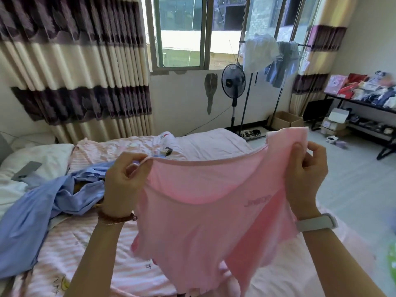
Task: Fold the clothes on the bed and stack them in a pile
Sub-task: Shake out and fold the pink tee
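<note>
Clothes came first: we held the pink top (205,202) up above the bed (85,243), left hand (122,181) and right hand (306,176) each pinching its upper edge. Blue garment (32,211) lay crumpled at 9 o'clock. Next, we judged, lay it flat for folding.

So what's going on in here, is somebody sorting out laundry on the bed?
Yes. A person is holding a pink garment up above the bed, the left hand and the right hand each pinching its top edge so it hangs spread out between them. It is not folded yet. A crumpled blue garment lies on the bed to the left, also unfolded. No folded pile is in view.
</note>
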`<state>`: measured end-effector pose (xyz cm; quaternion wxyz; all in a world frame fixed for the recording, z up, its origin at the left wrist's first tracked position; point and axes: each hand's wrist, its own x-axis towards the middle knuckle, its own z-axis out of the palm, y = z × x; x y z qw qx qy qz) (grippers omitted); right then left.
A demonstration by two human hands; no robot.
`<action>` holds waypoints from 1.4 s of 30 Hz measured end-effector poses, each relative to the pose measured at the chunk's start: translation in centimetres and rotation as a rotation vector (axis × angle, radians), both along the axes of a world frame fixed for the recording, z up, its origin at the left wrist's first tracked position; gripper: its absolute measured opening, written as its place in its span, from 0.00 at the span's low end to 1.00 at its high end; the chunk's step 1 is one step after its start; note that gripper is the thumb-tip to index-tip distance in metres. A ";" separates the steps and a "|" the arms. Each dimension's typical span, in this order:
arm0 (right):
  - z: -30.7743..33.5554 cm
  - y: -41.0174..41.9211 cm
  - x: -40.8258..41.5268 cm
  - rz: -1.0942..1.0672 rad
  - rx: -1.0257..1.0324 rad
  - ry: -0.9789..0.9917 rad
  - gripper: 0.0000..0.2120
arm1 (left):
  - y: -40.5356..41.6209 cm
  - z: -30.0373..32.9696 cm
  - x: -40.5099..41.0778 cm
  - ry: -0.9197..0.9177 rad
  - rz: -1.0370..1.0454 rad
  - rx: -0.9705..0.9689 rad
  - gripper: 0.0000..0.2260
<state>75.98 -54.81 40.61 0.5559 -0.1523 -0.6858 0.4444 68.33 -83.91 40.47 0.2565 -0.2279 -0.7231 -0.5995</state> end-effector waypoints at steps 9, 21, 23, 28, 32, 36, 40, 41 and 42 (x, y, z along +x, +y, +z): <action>2.4 0.4 -10.3 0.141 0.030 -0.025 0.03 | 0.8 3.0 -8.7 0.035 0.307 0.056 0.05; -18.6 6.6 -36.2 0.330 0.015 -0.864 0.13 | 3.3 -15.0 -34.3 -0.751 0.383 -0.477 0.23; -22.4 6.9 -39.4 0.364 -0.016 -0.979 0.16 | 3.8 -19.0 -37.5 -0.865 0.372 -0.314 0.29; -33.5 6.7 -38.3 0.407 -0.028 -1.228 0.22 | 2.9 -31.9 -35.6 -1.026 0.383 -0.305 0.20; -40.7 5.6 -30.9 0.327 -0.190 -1.270 0.19 | 1.1 -40.2 -27.3 -1.157 0.501 -0.313 0.19; -44.3 3.9 -21.4 0.138 -0.322 -1.174 0.15 | -0.6 -44.5 -16.8 -1.222 0.744 -0.242 0.17; -46.8 1.9 -12.2 0.143 -0.571 -1.310 0.11 | -3.2 -46.5 -8.8 -1.401 0.705 -0.152 0.11; -47.3 1.3 -10.3 0.173 -0.587 -1.361 0.10 | -3.7 -46.7 -7.8 -1.390 0.697 -0.160 0.10; -47.7 0.8 -8.7 0.193 -0.593 -1.401 0.11 | -4.1 -46.9 -7.1 -1.375 0.699 -0.160 0.10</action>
